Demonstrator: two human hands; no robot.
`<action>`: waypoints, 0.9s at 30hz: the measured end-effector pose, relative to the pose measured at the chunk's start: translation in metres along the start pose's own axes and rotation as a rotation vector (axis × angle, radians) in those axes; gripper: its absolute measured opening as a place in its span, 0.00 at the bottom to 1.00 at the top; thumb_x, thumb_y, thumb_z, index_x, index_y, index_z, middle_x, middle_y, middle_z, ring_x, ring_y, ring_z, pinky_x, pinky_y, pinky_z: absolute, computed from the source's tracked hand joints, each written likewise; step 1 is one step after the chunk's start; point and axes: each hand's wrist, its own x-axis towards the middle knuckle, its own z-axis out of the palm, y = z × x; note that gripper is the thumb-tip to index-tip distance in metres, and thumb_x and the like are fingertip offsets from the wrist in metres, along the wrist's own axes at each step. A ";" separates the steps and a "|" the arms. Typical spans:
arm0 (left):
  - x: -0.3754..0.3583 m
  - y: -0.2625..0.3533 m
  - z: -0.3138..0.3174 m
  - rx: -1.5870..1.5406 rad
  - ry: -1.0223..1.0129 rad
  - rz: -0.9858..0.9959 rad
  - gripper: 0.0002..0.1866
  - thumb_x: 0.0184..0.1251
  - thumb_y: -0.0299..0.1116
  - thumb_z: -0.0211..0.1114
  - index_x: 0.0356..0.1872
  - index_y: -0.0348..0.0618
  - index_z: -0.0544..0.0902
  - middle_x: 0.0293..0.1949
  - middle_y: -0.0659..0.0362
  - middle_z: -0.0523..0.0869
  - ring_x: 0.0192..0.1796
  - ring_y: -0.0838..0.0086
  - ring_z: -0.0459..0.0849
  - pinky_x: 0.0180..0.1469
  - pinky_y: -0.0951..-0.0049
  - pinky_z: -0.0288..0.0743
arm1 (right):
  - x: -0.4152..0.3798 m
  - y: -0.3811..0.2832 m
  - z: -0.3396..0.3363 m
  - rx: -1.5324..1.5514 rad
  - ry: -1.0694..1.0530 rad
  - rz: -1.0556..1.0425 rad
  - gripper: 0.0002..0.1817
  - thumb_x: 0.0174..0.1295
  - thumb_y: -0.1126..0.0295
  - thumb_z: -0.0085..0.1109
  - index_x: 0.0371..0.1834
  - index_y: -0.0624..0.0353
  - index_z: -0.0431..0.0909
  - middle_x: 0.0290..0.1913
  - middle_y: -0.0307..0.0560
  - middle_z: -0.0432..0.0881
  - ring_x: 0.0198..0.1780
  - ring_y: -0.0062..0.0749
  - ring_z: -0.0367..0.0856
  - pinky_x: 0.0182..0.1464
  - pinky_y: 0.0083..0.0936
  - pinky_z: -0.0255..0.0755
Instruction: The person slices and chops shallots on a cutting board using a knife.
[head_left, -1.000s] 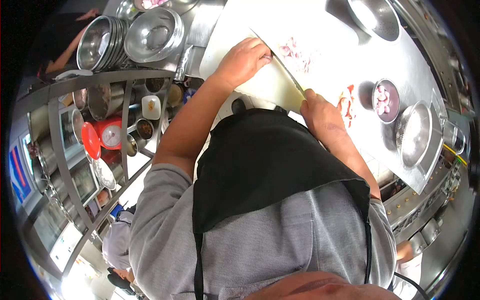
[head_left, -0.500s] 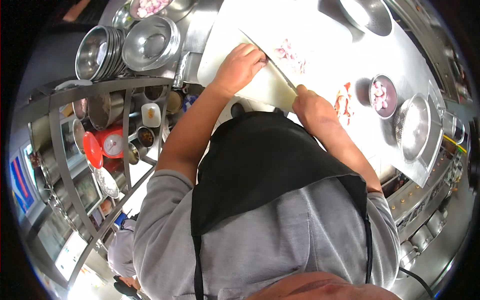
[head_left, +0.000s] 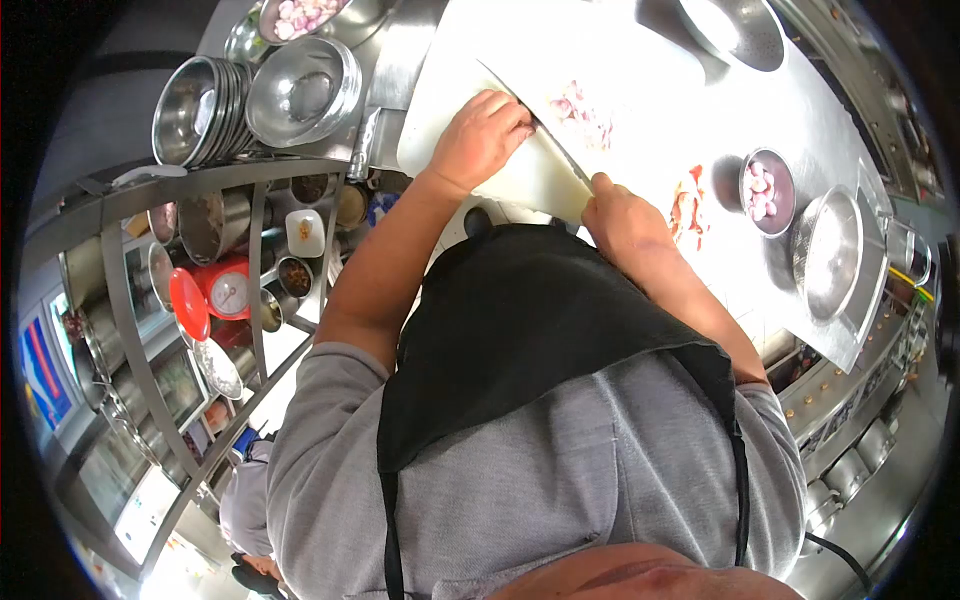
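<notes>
My right hand (head_left: 622, 222) is wrapped round the handle of a knife (head_left: 556, 137), whose blade slants up and left over a white cutting board (head_left: 425, 130). Beside the blade, my left hand (head_left: 482, 138) has its fingers curled together, fingertips close to the steel; whatever they press on is hidden. Cut pieces of shallot (head_left: 583, 115) lie loosely on the far side of the blade. To the right of my right hand are reddish-brown peels (head_left: 690, 208) and a small bowl (head_left: 784, 222) holding peeled shallots (head_left: 760, 190).
A perforated colander (head_left: 832, 255) stands at the table's right, and a large metal bowl (head_left: 755, 40) at the back. Stacked steel bowls (head_left: 185, 110) and a cleaver (head_left: 365, 143) lie to the left. Below, a shelf holds a red scale (head_left: 228, 290). Another person (head_left: 245, 500) is at lower left.
Both hands and the knife stay almost in place. The view has shifted very slightly; the cut shallot pieces look much the same.
</notes>
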 end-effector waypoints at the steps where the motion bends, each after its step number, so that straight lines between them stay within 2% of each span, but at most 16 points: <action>1: 0.002 0.000 0.000 -0.013 0.022 0.010 0.08 0.61 0.28 0.75 0.38 0.42 0.85 0.39 0.56 0.85 0.48 0.56 0.83 0.53 0.58 0.79 | 0.000 0.000 -0.001 0.000 0.002 0.000 0.10 0.73 0.66 0.53 0.47 0.63 0.75 0.40 0.65 0.87 0.43 0.64 0.89 0.47 0.55 0.82; 4: 0.002 0.002 -0.002 0.006 0.012 0.014 0.08 0.61 0.28 0.75 0.38 0.42 0.85 0.39 0.56 0.85 0.48 0.56 0.83 0.53 0.59 0.79 | 0.002 -0.007 -0.009 -0.002 0.021 -0.039 0.10 0.73 0.66 0.53 0.46 0.63 0.75 0.40 0.65 0.88 0.44 0.63 0.90 0.46 0.54 0.83; 7: 0.002 -0.001 0.001 -0.021 0.020 0.023 0.07 0.62 0.28 0.75 0.38 0.42 0.85 0.39 0.56 0.85 0.48 0.56 0.83 0.52 0.59 0.79 | -0.001 -0.013 -0.012 -0.044 -0.057 0.054 0.10 0.73 0.66 0.52 0.48 0.63 0.75 0.41 0.66 0.88 0.44 0.63 0.89 0.47 0.55 0.82; 10: 0.001 0.000 0.002 -0.023 0.054 0.031 0.07 0.61 0.28 0.75 0.36 0.42 0.85 0.38 0.56 0.85 0.47 0.56 0.83 0.52 0.59 0.79 | 0.010 -0.003 0.002 -0.020 0.003 0.000 0.11 0.73 0.67 0.51 0.49 0.63 0.76 0.42 0.67 0.88 0.45 0.64 0.89 0.49 0.56 0.82; 15: 0.000 -0.002 0.001 0.000 0.024 0.014 0.06 0.63 0.29 0.75 0.36 0.41 0.86 0.39 0.56 0.86 0.47 0.57 0.84 0.52 0.59 0.80 | -0.009 -0.019 -0.030 -0.016 -0.115 0.094 0.12 0.73 0.67 0.49 0.50 0.63 0.77 0.45 0.66 0.88 0.49 0.64 0.89 0.54 0.56 0.81; 18: -0.002 -0.001 0.001 0.013 0.008 -0.008 0.06 0.64 0.30 0.75 0.37 0.41 0.87 0.39 0.55 0.86 0.48 0.57 0.84 0.52 0.59 0.80 | -0.024 -0.021 -0.036 -0.085 -0.179 0.187 0.12 0.73 0.67 0.49 0.50 0.63 0.77 0.45 0.66 0.88 0.48 0.64 0.89 0.53 0.56 0.81; 22: 0.001 -0.001 0.002 -0.011 0.056 0.024 0.07 0.62 0.29 0.76 0.36 0.41 0.86 0.38 0.55 0.85 0.47 0.57 0.84 0.51 0.59 0.80 | -0.009 -0.014 -0.017 -0.048 -0.139 0.182 0.11 0.72 0.67 0.51 0.49 0.63 0.77 0.44 0.66 0.88 0.48 0.64 0.89 0.52 0.56 0.81; 24: 0.000 0.001 0.003 -0.013 0.051 0.017 0.07 0.62 0.29 0.76 0.37 0.41 0.86 0.38 0.55 0.86 0.47 0.57 0.84 0.51 0.59 0.80 | 0.009 -0.007 -0.004 -0.063 -0.075 0.053 0.11 0.72 0.66 0.51 0.48 0.63 0.77 0.44 0.67 0.88 0.48 0.63 0.89 0.52 0.55 0.81; 27: -0.003 -0.001 0.001 0.016 0.025 0.002 0.07 0.61 0.29 0.76 0.37 0.41 0.87 0.38 0.55 0.86 0.47 0.57 0.85 0.52 0.59 0.80 | 0.000 -0.016 -0.024 0.006 -0.049 0.016 0.11 0.72 0.66 0.51 0.48 0.63 0.76 0.43 0.68 0.88 0.48 0.64 0.89 0.51 0.56 0.81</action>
